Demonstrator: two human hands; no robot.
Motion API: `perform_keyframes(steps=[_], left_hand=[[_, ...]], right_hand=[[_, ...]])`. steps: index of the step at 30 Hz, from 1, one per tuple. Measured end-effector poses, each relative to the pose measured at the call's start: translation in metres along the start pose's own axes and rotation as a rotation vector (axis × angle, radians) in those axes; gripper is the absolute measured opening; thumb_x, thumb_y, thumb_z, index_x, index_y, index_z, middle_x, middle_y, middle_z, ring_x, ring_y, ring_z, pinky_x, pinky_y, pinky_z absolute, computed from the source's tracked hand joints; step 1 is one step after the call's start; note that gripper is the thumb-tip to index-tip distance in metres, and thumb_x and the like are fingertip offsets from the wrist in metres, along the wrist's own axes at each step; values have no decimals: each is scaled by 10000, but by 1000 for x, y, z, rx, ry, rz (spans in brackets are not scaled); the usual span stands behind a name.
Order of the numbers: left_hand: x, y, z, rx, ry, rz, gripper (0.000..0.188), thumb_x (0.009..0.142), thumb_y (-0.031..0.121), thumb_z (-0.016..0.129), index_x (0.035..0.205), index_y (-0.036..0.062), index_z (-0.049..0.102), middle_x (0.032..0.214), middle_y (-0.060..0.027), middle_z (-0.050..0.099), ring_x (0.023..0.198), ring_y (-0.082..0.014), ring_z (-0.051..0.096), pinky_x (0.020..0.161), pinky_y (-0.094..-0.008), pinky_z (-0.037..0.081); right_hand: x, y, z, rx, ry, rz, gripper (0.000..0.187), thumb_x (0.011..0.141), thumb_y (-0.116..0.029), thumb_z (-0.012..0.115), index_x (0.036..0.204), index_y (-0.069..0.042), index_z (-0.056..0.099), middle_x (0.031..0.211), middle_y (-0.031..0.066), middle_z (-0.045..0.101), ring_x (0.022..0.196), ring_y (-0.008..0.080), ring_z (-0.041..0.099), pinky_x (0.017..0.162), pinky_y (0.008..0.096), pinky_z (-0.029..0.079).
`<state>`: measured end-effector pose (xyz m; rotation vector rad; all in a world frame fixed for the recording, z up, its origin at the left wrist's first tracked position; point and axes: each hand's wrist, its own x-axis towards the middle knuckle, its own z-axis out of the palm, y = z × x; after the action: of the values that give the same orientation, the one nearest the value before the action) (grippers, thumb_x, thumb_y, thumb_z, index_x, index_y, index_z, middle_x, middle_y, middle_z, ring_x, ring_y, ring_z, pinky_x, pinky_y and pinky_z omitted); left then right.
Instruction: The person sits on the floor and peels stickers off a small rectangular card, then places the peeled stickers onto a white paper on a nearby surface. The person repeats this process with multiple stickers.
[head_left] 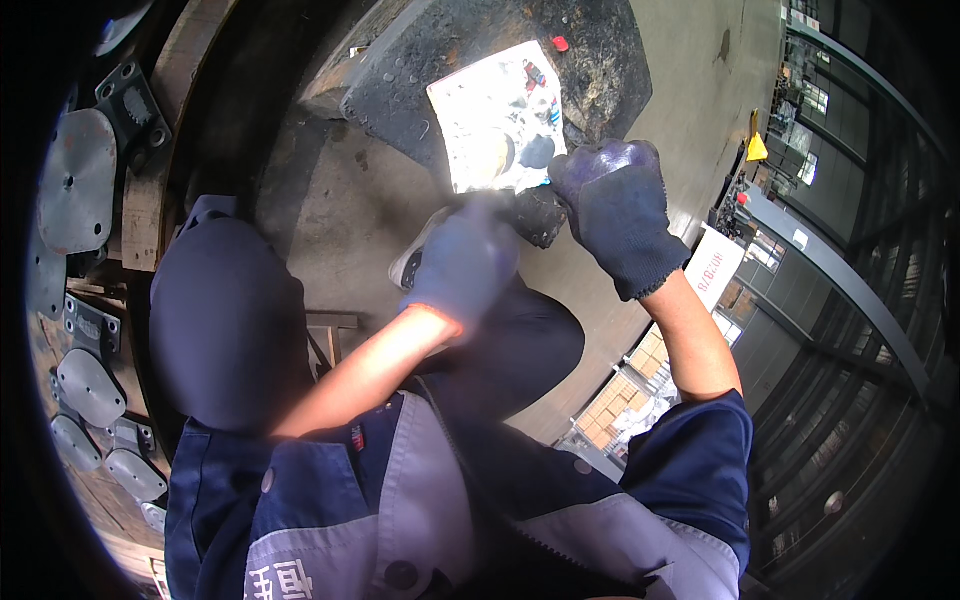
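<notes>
My right hand [613, 205], in a dark knitted glove with a shiny purplish coating, is closed beside the lower right corner of a bright white sheet or flat packet [470, 105]. Whether its fingers pinch that corner is hard to see. Colourful print covers part of the packet, and glare washes out the rest. My left hand [465, 255], also in a dark glove, is just below the packet's lower edge, its fingers smeared by motion. Behind the packet lies a dark, worn slab [600, 75] with a small red piece [560, 44] on it. A rough dark lump [540, 218] shows between my hands.
Grey metal plates [75, 180] and brackets [132, 110] lie on wood at the left. My bent knees are below the slab. Off to the right are stacked cartons [610, 410], a white sign [715, 262] and a yellow object [756, 143].
</notes>
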<state>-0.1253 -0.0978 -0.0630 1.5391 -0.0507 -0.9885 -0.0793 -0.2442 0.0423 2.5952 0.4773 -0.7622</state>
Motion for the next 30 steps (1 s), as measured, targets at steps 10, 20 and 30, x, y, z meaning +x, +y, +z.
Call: perform_keyframes(steps=[10, 20, 30], left_hand=[[1, -1, 6, -134, -13, -132, 248, 853, 167, 488, 1044, 35, 576, 788, -205, 637, 744, -341, 605, 714, -437, 467], [-2, 5, 5, -653, -237, -128, 209, 941, 201, 527, 1015, 9, 562, 739, -43, 609, 596, -68, 531, 524, -210, 433], [-4, 10, -12, -583, -250, -45, 163, 908, 171, 530, 875, 20, 581, 658, -106, 581, 618, -150, 554, 599, -311, 449]], right_hand=[[-2, -2, -2, 73, 0, 62, 68, 738, -198, 627, 774, -144, 609, 709, 55, 605, 691, 269, 584, 660, 404, 400], [-30, -6, 13, 1426, -265, 466, 197, 920, -184, 490, 832, -28, 573, 707, 17, 583, 602, 77, 461, 549, 233, 389], [-30, -31, -2, 1454, -236, 487, 154, 879, -91, 443, 851, -1, 565, 768, 19, 562, 710, 101, 496, 685, 269, 436]])
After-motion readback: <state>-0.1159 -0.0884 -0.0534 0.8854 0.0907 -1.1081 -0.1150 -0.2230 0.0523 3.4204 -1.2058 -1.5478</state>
